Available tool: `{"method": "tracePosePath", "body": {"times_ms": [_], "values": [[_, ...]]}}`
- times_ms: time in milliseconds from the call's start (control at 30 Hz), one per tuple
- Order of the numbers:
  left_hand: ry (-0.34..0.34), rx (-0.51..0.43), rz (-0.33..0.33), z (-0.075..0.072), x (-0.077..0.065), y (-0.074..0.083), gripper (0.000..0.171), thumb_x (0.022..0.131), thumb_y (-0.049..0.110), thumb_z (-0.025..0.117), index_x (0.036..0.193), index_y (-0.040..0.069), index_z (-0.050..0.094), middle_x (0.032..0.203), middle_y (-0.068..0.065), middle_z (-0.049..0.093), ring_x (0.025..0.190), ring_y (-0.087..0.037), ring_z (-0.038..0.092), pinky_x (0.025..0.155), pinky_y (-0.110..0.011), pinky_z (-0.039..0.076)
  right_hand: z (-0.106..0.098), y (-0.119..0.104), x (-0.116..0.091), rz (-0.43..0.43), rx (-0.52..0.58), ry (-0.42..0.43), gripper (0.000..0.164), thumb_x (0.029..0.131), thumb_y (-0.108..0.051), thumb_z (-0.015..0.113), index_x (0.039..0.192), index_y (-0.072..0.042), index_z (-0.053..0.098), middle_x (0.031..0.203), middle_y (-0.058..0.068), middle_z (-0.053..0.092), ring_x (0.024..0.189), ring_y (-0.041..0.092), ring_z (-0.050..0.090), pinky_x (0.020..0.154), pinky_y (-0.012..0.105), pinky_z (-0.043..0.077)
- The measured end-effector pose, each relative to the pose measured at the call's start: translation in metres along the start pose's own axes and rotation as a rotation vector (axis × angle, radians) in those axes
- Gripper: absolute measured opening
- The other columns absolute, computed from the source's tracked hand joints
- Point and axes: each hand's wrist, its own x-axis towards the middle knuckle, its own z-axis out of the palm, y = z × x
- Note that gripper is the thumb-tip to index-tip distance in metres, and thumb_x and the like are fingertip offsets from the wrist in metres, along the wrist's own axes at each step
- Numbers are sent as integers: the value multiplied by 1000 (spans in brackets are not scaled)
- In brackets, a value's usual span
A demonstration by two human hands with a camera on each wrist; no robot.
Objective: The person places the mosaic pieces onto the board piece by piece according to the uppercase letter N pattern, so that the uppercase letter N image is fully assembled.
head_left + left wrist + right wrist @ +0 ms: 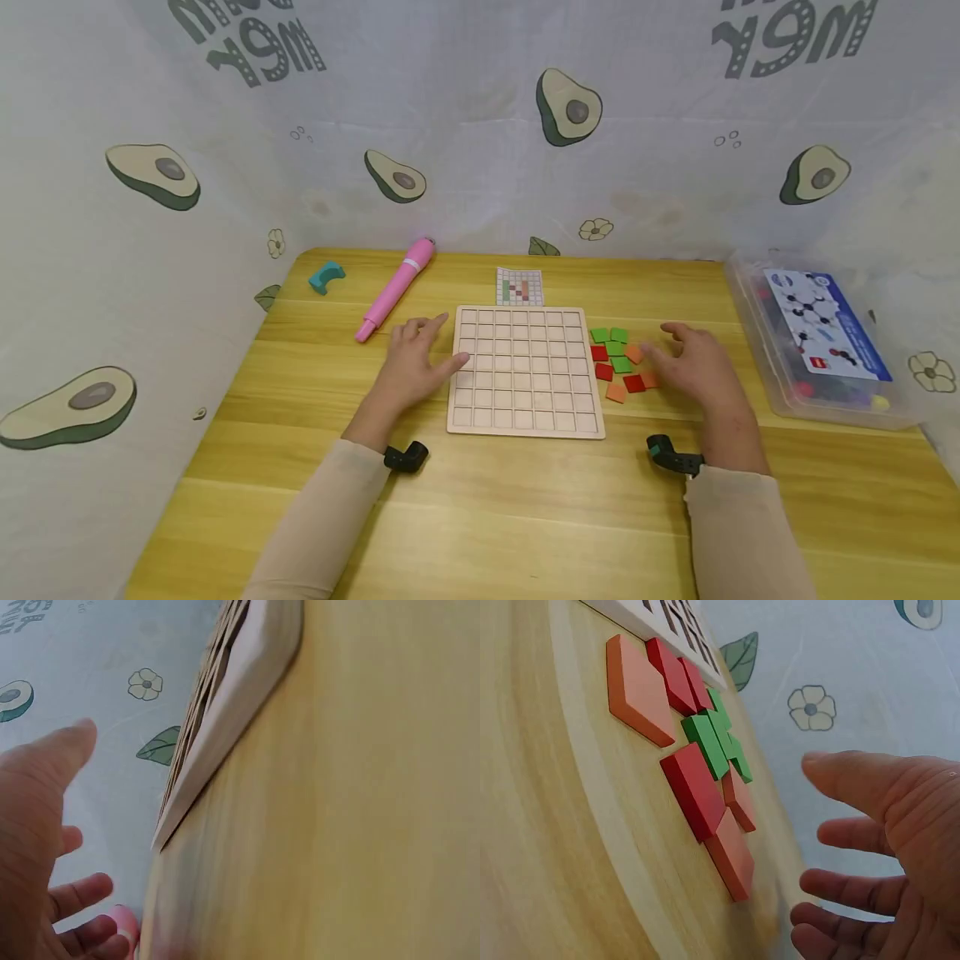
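Observation:
A square wooden grid board (525, 433) lies flat in the middle of the table, its cells bare. Beside its left edge is my left hand (412, 362), fingers relaxed and spread, holding nothing; in the head view the thumb overlaps the board's edge, and I cannot tell if it touches. Several square tiles lie right of the board: green tiles (621, 364), red tiles (603, 372) and orange tiles (616, 392). My right hand (697, 362) hovers just right of them, loosely spread and holding nothing. In the right wrist view its fingers (855, 891) are apart from the tiles.
A small printed grid card (519, 287) with coloured squares lies behind the board. To the left are a pink pen-shaped object (396, 289) and a teal curved piece (326, 277). A lidded clear plastic box (817, 333) stands at the right. A patterned cloth (480, 125) hangs behind the table.

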Motion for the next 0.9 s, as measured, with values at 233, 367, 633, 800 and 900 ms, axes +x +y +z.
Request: {"method": "tracePosePath", "body": {"times_ms": [233, 367, 633, 800, 900], "values": [[-1, -89, -37, 16, 0, -6, 67, 96, 54, 64, 151, 19, 51, 136, -13, 55, 124, -32, 44, 104, -50, 43, 7, 0, 5, 69, 85, -69, 79, 99, -56, 58, 152, -1, 40, 142, 32, 47, 120, 48, 47, 105, 66, 41], [14, -116, -34, 22, 1, -6, 57, 98, 48, 64, 144, 16, 59, 134, -11, 59, 125, -30, 47, 107, -49, 41, 9, 3, 6, 71, 89, -72, 80, 97, -59, 59, 150, -1, 42, 140, 31, 50, 116, 46, 48, 103, 63, 43], [33, -90, -28, 25, -3, -8, 48, 97, 41, 66, 139, 17, 65, 126, -9, 59, 114, -29, 49, 98, -45, 44, 12, 10, 7, 23, 95, -63, 70, 98, -51, 61, 142, 2, 50, 129, 29, 57, 107, 40, 54, 91, 53, 48], [36, -82, -26, 24, -4, -9, 47, 98, 40, 67, 139, 18, 65, 126, -9, 60, 113, -29, 49, 98, -45, 44, 16, 10, 9, 17, 92, -54, 62, 99, -46, 62, 137, 3, 54, 126, 28, 58, 104, 39, 55, 89, 52, 49], [33, -78, -26, 24, -3, -10, 47, 98, 40, 67, 139, 18, 65, 127, -9, 60, 114, -29, 49, 99, -45, 44, 17, 10, 10, 10, 77, -42, 59, 100, -44, 62, 133, 4, 56, 123, 28, 59, 103, 38, 55, 88, 52, 49]]}}
